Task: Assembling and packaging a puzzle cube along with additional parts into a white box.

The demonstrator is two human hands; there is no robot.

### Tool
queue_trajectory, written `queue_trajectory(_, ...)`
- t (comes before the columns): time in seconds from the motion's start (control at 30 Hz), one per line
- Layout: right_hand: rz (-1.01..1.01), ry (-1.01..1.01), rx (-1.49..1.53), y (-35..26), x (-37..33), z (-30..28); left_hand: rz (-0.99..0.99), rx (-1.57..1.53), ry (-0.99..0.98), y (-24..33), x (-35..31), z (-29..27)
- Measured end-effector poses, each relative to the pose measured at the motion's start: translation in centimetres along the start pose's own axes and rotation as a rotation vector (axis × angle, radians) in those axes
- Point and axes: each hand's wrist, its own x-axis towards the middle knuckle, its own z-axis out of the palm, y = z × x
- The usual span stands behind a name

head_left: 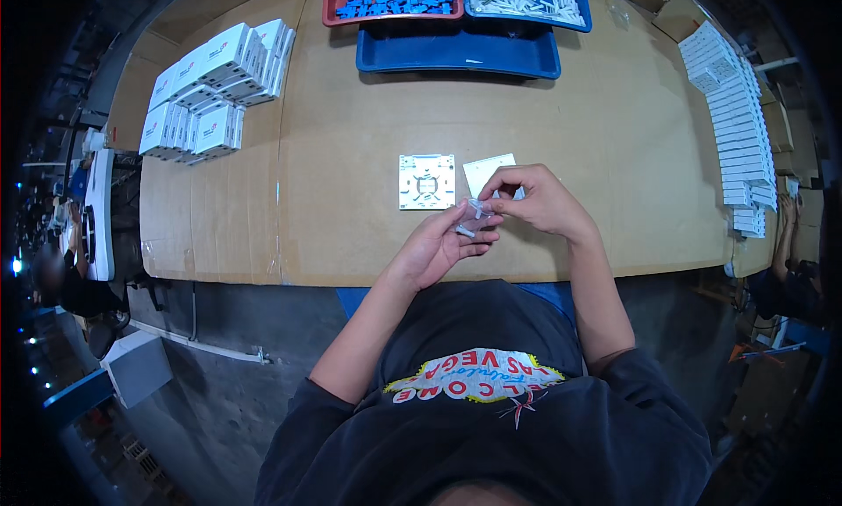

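My left hand (427, 249) is closed around the lower part of a small clear plastic bag (474, 220) with small white pieces in it. At the bag's upper end, the thumb and fingers of my right hand (548, 201) pinch the plastic. Just beyond my left fingers lies a square white plastic tray (409, 166), flat on the cardboard, with a round frame in its middle. A plain white square panel (485, 167) rests beside it, partly covered by my right hand.
Stacked white boxes (226, 52) stand at the far left. On the right edge runs a long row of white plastic housings (732, 124). At the back are a red bin (395, 17) of blue parts, a blue bin (585, 15) of white parts, and a blue tray (456, 57).
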Motion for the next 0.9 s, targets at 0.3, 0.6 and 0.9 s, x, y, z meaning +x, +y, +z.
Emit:
queue_trajectory(0.3, -0.028, -0.325, 0.133, -0.3, 1.2, 0.3, 0.030, 0.012, 0.042, 0.1, -0.6, 0.1)
queue_trajectory(0.6, -0.152, -0.258, 0.139, 0.0, 0.9, 0.3, 0.109, -0.021, -0.044, 2.0, -1.9, 3.1)
queue_trajectory(0.9, -0.150, -0.100, 0.194, -1.6, 0.6, 0.1, 0.163, 0.015, -0.048, 2.0, -2.0, 3.6)
